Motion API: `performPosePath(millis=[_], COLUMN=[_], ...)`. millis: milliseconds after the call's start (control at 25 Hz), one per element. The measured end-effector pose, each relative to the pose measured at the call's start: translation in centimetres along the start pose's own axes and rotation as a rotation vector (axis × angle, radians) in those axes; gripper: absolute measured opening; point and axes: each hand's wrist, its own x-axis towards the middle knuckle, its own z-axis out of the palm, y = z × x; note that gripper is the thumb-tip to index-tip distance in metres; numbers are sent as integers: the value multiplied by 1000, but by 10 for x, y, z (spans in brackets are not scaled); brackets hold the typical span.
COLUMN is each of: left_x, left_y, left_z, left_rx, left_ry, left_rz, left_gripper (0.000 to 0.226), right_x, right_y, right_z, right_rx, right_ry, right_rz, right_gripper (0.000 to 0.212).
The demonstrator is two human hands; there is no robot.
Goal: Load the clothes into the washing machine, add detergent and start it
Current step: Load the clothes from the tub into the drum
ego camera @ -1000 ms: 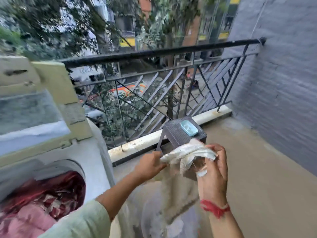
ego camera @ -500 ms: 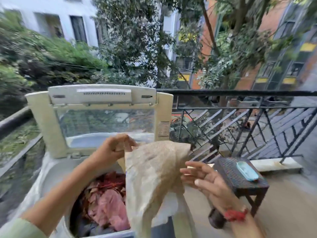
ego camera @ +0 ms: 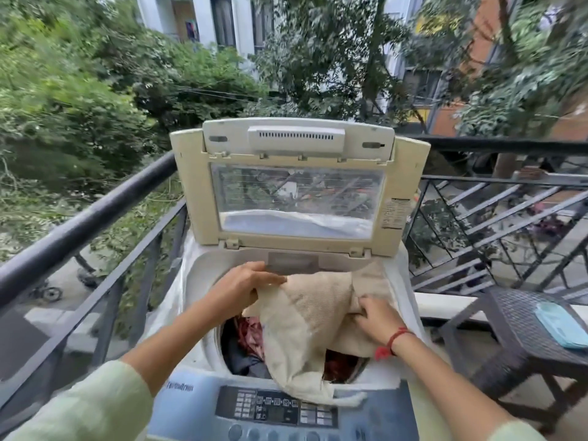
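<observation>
Head view: a coarse, loosely woven beige cloth (ego camera: 305, 313) lies draped over the open drum of the plastic washing machine (ego camera: 198, 276), left hand (ego camera: 245, 284) and right hand (ego camera: 375, 319) each with grip clamped on its bunched upper edge. From the grips its long axis runs toward the control panel (ego camera: 276, 409), tail lying there; crumpled red clothes (ego camera: 251, 335) sit below.

Daylit balcony, dark metal railing (ego camera: 86, 214), woven stool (ego camera: 521, 332), trees (ego camera: 79, 100) beyond

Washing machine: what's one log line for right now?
step: loading | left hand: holds beige cloth | right hand: holds beige cloth | washing machine: lid open, red clothes inside
</observation>
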Motion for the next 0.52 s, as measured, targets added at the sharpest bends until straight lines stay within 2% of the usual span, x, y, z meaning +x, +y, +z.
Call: performPosePath(millis=[80,160,200,280,320,360,400,440,480,520], left_x=[5,15,22,35,40,41,39,34,27,21], left_y=[-19,-36,-43,-53,-57,-62,-68,-71,-71,-68], left_z=[0,4,6,11,15,22,33,43,52,60], left_rx=[79,192,211,211,249,321,379,382,340,329], left_ry=[26,123,182,297,322,316,223,1,-330,-765], left_rz=[-67,-144,-190,-219,-179,-105,-14,31,6,-58], left_gripper=[47,28,25,23,23,26,29,32,34,38], right_x=[10,21,25,33,34,34,31,26,20,14], right_y=[7,7,2,-5,-9,-10,-10,-12,-11,-13], right_z=[-9,-23,-29,-31,-29,-22,-10,3,17,30], right_rx=[41,64,64,91,123,125,99,62,-16,-192], right_ry=[15,168,298,578,666,652,510,240,-119,-481], right_rz=[49,81,71,-2,-62,-132,-187,-194,-154,-122], right_gripper=[30,22,13,25,34,43,49,50,46,41])
